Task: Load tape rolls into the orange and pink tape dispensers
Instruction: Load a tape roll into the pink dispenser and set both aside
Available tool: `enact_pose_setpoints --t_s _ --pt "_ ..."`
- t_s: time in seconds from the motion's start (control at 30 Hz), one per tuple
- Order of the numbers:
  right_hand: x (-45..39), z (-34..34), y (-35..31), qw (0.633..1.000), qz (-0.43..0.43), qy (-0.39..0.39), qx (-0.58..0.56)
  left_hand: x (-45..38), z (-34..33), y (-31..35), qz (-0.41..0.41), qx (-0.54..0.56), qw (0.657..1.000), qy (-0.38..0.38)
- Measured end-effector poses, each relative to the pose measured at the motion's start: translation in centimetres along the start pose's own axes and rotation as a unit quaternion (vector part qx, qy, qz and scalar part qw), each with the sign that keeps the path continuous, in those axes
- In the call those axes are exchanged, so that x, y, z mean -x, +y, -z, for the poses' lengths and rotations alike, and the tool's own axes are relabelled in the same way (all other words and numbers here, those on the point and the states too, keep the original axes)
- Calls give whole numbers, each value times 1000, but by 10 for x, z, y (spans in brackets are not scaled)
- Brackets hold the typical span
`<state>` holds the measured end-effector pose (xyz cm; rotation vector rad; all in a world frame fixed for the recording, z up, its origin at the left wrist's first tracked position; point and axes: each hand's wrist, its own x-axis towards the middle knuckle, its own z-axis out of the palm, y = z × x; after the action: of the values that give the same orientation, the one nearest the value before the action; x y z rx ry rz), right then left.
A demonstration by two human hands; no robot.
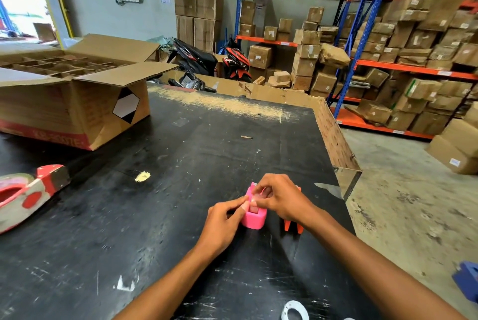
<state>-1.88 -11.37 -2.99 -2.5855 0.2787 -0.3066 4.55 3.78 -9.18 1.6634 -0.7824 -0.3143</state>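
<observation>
Left hand (224, 216) pinches and steadies pink dispenser (254, 217) on desk (181, 164) while right hand (278, 196) pinches tape inside, likely threading it.

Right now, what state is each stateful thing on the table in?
pink dispenser: upright on the table, both hands working at its top.
orange dispenser: standing behind the right wrist, mostly hidden.
cardboard box: flaps open, dividers showing.
left hand: fingertips pinched at the pink dispenser.
right hand: fingertips pinched over its top.

Two hands (258, 205); one pink dispenser (254, 218); one orange dispenser (292, 226).
</observation>
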Motion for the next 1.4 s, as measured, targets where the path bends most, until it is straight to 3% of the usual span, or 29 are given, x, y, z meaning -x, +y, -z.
enact_pose_setpoints --t_s 0.33,0.5,0.67,1.03,1.23,1.3,1.4 --pt "-29 25 13 1000 8 13 -19 0 0 -4 -7 -25 1000 -6" --pt "-49 23 25 999 1 -4 -36 -6 4 -10 -70 -201 976 -42" --pt "-62 20 40 998 -19 -25 -60 -11 7 -11 -85 -241 965 -65" --pt "-86 11 59 977 -66 -170 -111 -15 7 -15 -114 -261 956 -73" --pt "-88 10 51 969 -99 -213 -73 -17 8 -13 -97 -252 960 -78" --pt "-86 8 46 971 -102 -214 -27 -18 9 -10 -93 -246 961 -82" --pt "-81 8 41 984 -100 -149 -13 -21 11 -6 -88 -239 963 -88"
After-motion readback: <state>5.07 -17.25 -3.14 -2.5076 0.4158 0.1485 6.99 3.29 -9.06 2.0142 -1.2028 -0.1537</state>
